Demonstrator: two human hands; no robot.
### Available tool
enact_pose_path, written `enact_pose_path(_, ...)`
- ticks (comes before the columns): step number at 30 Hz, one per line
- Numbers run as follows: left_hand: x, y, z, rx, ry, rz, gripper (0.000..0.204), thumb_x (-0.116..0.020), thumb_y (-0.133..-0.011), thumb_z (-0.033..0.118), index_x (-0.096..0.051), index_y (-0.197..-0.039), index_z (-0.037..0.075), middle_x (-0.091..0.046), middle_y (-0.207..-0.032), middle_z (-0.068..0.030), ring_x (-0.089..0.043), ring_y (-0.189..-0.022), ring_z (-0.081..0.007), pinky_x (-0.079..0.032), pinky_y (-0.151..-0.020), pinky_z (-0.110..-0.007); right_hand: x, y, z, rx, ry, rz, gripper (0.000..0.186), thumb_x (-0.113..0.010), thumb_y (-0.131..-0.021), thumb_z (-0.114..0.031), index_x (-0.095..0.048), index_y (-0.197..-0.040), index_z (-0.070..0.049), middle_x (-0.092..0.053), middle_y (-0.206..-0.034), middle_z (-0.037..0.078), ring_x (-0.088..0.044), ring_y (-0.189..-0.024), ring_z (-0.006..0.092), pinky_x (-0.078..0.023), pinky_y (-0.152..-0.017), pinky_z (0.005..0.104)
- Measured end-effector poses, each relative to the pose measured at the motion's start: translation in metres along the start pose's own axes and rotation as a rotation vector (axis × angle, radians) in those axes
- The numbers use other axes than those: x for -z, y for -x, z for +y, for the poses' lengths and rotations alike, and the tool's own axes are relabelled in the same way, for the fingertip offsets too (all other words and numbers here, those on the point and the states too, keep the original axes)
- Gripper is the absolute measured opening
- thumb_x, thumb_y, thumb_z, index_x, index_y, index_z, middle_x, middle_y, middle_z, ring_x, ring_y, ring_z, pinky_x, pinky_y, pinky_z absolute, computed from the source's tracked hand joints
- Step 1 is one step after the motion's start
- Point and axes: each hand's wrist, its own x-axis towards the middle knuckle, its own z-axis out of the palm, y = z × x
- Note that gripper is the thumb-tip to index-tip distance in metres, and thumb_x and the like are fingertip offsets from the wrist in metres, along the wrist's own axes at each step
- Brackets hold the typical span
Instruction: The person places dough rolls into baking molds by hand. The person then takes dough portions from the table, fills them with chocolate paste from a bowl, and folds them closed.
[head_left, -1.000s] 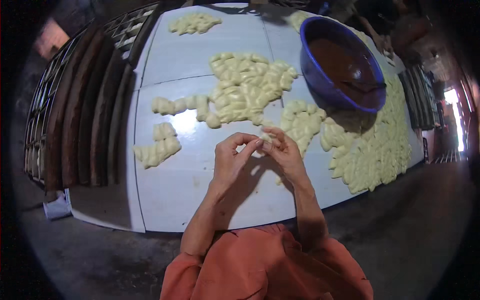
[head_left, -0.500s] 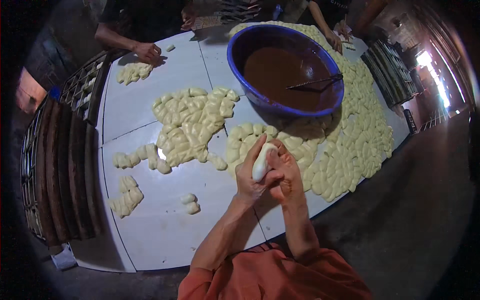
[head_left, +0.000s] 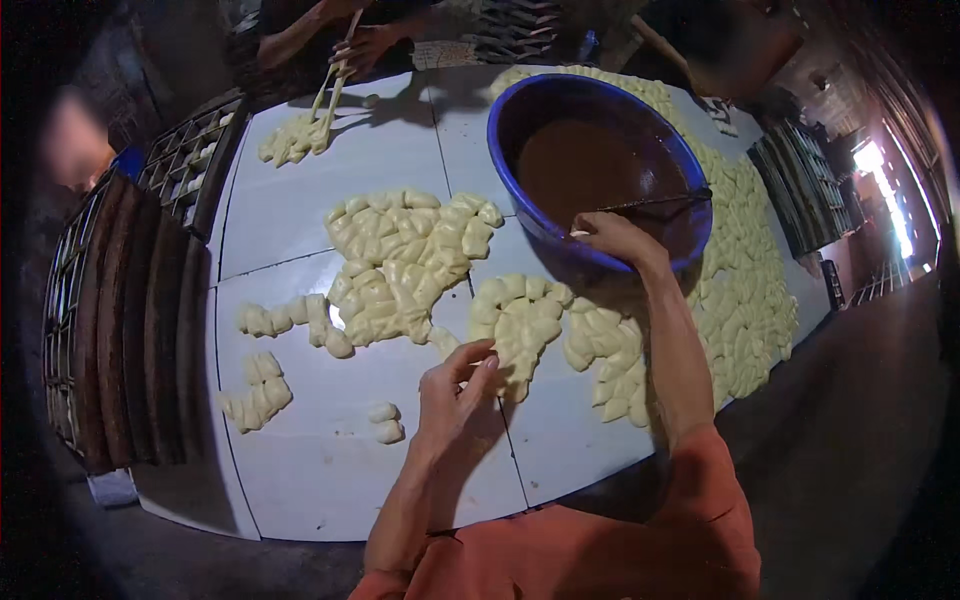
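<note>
Half a second earlier both hands met around one pale dough piece above the table; now they are separated. Right hand [head_left: 615, 238] reaches forward to the near rim of the blue basin [head_left: 520, 200], fingers curled together around the end of a thin utensil [head_left: 650, 205] that lies across the brown filling [head_left: 590, 165]; whether the grip is tight cannot be told. Left hand [head_left: 455, 395] rests low over the white table [head_left: 300, 470], fingers loosely bent and partly apart, thumb and forefinger tips touching the edge of the nearest dough cluster [head_left: 520, 320], with no separate piece clearly enclosed. That cluster lies just beyond the left fingertips, between the two hands. A larger dough group [head_left: 400, 260] sits farther forward and to the left, and two single pieces [head_left: 385, 422] lie just left of the left hand. At the far edge of the table another person's hand [head_left: 365, 45] holds chopsticks [head_left: 330, 95] over a small dough pile [head_left: 290, 140].
</note>
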Motion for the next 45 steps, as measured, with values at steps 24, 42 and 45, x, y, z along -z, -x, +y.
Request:
enact_pose_path(24,0.066,0.02,0.02,0.171,0.748,0.153,0.041,-0.06,-0.1,0.032,-0.059,-0.127,0.001,-0.064,-0.125,-0.011,-0.061,-0.116,-0.0222,-0.048,-0.099,-0.037,-0.095,0.068,-0.207,-0.02,-1.696,0.135,0.014,-0.065,-0.095,-0.014,-0.058,-0.107,-0.01,-0.064,-0.088,-0.003,-0.058,-0.069,-0.0016,-0.046,-0.058,0.0152)
enact_pose_path(42,0.095,0.064,-0.018,0.221,0.534,0.203,0.031,-0.059,-0.1,0.021,-0.06,-0.124,0.0,-0.068,-0.112,-0.0132,-0.067,-0.095,-0.0176,-0.055,-0.083,-0.029,0.01,-0.007,-0.017,-0.145,-0.677,-0.033,0.028,-0.064,-0.093,-0.028,-0.062,-0.104,-0.003,-0.064,-0.096,0.006,-0.061,-0.085,0.018,-0.049,-0.08,0.0298)
enact_pose_path(45,0.077,0.044,-0.025,0.151,0.53,0.155,0.033,-0.061,-0.099,0.023,-0.061,-0.123,0.0,-0.069,-0.112,-0.0124,-0.067,-0.096,-0.0178,-0.053,-0.085,-0.03,0.035,0.016,-0.043,-0.201,-0.965,0.01,0.022,-0.063,-0.094,-0.027,-0.059,-0.104,-0.007,-0.06,-0.09,0.002,-0.059,-0.079,0.0126,-0.049,-0.072,0.0257)
